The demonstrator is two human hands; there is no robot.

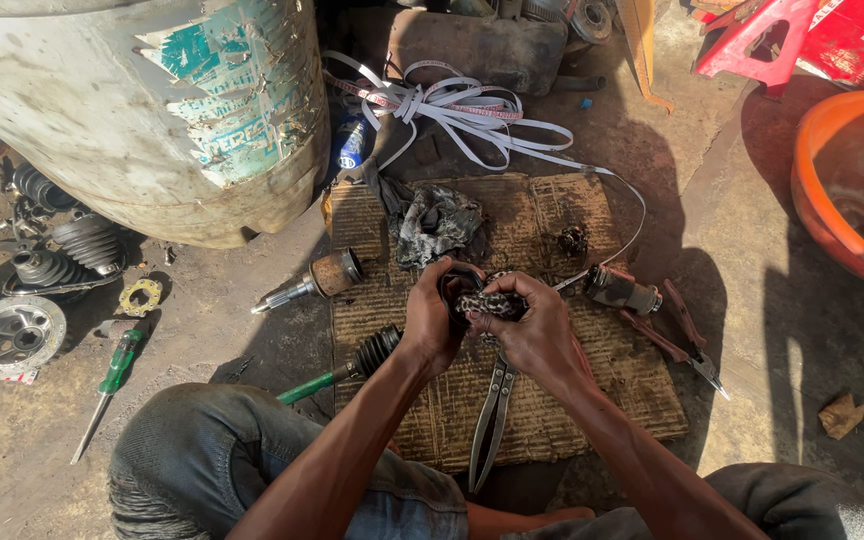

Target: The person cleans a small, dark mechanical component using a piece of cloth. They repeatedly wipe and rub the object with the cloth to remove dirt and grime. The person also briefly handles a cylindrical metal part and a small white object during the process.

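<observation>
My left hand (pixel 434 320) grips a dark round metal joint part (pixel 459 284) over a woven brown mat (pixel 552 400). My right hand (pixel 537 330) presses a spotted rag (pixel 487 303) against that part. Both hands are close together, fingers curled. Below them on the mat lies a pair of long metal pliers (pixel 492 410). A ribbed black rubber boot on a green-handled shaft (pixel 372 352) lies just left of my left wrist.
A large worn drum (pixel 152 110) stands at the upper left, a joint shaft (pixel 317 280) beside it. White straps (pixel 452 105), a crumpled cloth (pixel 437 222), a cylindrical part (pixel 620 290), red-handled pliers (pixel 677 335), an orange basin (pixel 852 180), rubber boots (pixel 72 250) and a green screwdriver (pixel 112 375) lie around.
</observation>
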